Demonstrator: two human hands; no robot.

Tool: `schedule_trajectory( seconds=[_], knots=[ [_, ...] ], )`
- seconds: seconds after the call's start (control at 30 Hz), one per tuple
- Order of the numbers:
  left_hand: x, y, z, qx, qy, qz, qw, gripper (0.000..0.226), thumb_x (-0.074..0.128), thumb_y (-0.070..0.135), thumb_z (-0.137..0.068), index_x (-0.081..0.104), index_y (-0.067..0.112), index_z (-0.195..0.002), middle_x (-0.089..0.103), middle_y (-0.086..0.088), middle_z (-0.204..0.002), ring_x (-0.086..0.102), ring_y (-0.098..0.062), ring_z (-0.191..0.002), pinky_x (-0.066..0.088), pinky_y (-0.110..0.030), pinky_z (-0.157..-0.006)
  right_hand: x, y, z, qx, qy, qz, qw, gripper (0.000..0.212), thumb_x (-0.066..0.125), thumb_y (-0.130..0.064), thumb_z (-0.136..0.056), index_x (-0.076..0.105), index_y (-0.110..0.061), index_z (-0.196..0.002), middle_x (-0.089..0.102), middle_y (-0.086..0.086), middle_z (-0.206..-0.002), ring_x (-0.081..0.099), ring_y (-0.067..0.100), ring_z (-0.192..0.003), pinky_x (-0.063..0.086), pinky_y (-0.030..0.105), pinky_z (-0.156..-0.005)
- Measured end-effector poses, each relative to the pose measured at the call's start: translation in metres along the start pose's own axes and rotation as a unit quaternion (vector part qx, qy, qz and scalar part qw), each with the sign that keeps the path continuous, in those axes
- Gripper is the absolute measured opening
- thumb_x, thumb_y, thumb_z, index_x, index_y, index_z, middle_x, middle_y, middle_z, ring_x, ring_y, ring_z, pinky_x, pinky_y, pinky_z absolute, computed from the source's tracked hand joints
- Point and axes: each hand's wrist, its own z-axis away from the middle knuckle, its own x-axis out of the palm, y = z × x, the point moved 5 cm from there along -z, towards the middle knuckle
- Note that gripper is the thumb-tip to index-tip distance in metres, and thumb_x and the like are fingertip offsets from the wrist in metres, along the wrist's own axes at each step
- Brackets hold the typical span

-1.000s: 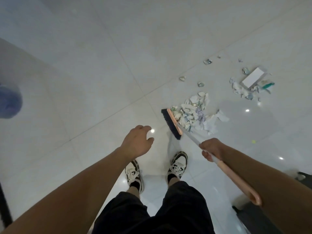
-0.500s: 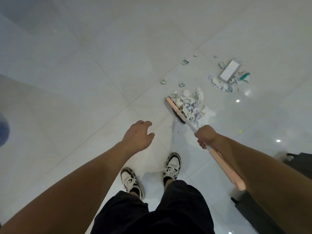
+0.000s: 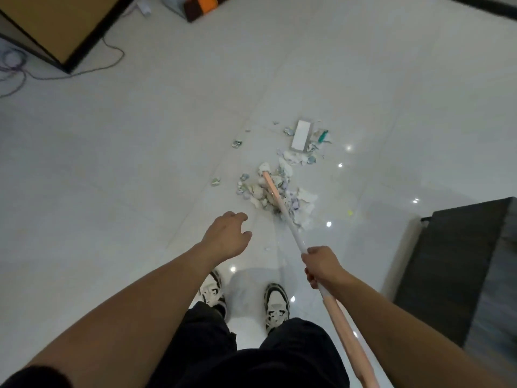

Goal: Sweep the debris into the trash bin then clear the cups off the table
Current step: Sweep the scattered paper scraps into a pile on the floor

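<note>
My right hand [image 3: 321, 266] grips the white-and-pink handle of a broom [image 3: 291, 225] whose head lies in a pile of torn paper debris [image 3: 263, 189] on the white tiled floor. Further out lies a second patch of scraps around a flat white box [image 3: 301, 135] and a green item [image 3: 323, 135]. A few stray bits [image 3: 237, 143] sit to the left of the pile. My left hand [image 3: 228, 236] hovers over the floor with fingers loosely curled, holding nothing. No trash bin or cups are in sight.
A dark low piece of furniture [image 3: 458, 264] stands at the right. A brown, black-edged table corner [image 3: 60, 23] with cables [image 3: 22, 71] under it is at the top left. An orange and dark object [image 3: 201, 5] lies at the top. My shoes [image 3: 275, 306] are below.
The broom head has pushed forward into the pile, shoving it towards the white box. The view has tilted up, bringing the table corner and the dark furniture into sight.
</note>
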Motion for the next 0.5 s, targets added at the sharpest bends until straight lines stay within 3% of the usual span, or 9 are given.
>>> schedule_trajectory(
  seconds=[0.27, 0.5],
  knots=[
    [-0.034, 0.030, -0.082, 0.098, -0.046, -0.087, 0.990, 0.053, 0.052, 0.041, -0.094, 0.043, 0.023, -0.143, 0.041, -0.007, -0.146, 0.041, -0.027, -0.132, 0.037, -0.037, -0.103, 0.007, 0.014, 0.007, 0.057, 0.088, -0.137, 0.985, 0.021, 0.044, -0.001, -0.091, 0.041, -0.009, -0.071, 0.041, 0.009, -0.058, 0.040, 0.019, -0.037, 0.034, 0.023, -0.040],
    [-0.038, 0.032, -0.147, 0.202, -0.169, -0.179, 0.948, 0.056, 0.051, 0.041, -0.094, 0.041, 0.021, -0.146, 0.040, -0.009, -0.148, 0.040, -0.027, -0.133, 0.036, -0.035, -0.104, 0.054, 0.005, -0.007, 0.147, 0.189, -0.295, 0.925, 0.021, 0.045, -0.002, -0.091, 0.048, -0.007, -0.071, 0.044, 0.010, -0.055, 0.041, 0.020, -0.037, 0.037, 0.024, -0.040]
  ],
)
